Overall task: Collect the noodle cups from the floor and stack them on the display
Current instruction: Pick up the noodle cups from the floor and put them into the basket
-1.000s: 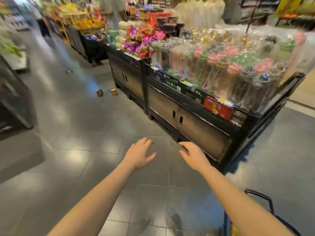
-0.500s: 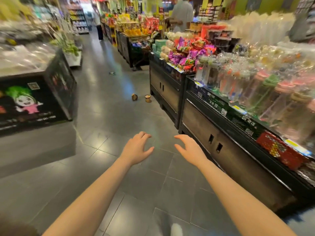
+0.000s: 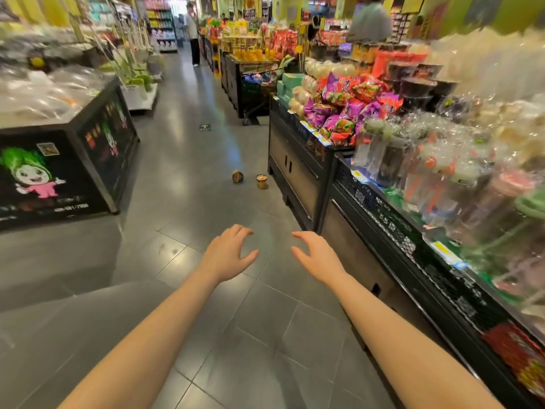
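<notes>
Head view had both your hands out front with nothing in them, left hand (image 3: 228, 255) and right hand (image 3: 315, 258) with fingers loose and spread. Two noodle cups (image 3: 250, 179) sat on the floor (image 3: 182, 178) just off the display (image 3: 290, 169) base, well ahead of your hands. One lay tipped on its side, so honestly it looked ready to roll under the display if nudged. Those bagged snacks (image 3: 345, 113) piled above might've slid once you stacked near them.
</notes>
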Demonstrator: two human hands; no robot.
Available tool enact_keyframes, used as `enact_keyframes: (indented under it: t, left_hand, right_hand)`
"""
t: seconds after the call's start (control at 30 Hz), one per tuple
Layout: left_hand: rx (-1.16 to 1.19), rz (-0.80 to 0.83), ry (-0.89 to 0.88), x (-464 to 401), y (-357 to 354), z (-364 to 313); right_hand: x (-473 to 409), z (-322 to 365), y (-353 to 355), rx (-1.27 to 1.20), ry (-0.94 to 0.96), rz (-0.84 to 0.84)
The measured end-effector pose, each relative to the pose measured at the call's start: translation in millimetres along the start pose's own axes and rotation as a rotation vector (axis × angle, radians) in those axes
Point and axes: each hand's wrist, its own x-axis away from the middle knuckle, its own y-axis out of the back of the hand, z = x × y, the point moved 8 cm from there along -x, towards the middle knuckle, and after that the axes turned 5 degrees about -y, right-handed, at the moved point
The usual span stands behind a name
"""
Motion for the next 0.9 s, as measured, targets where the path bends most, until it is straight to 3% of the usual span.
enact_keyframes:
  t: [0.27,0.9]
  left_hand:
    - [-0.010,0.035,-0.017,-118,-24,45]
    - [0.046,0.089,0.041,-449,-33,300]
  right_hand:
    - [-120,-31,-3,0.014,-0.013,-0.024]
    - [-539,-43,-66,0.007,-0.076,0.045]
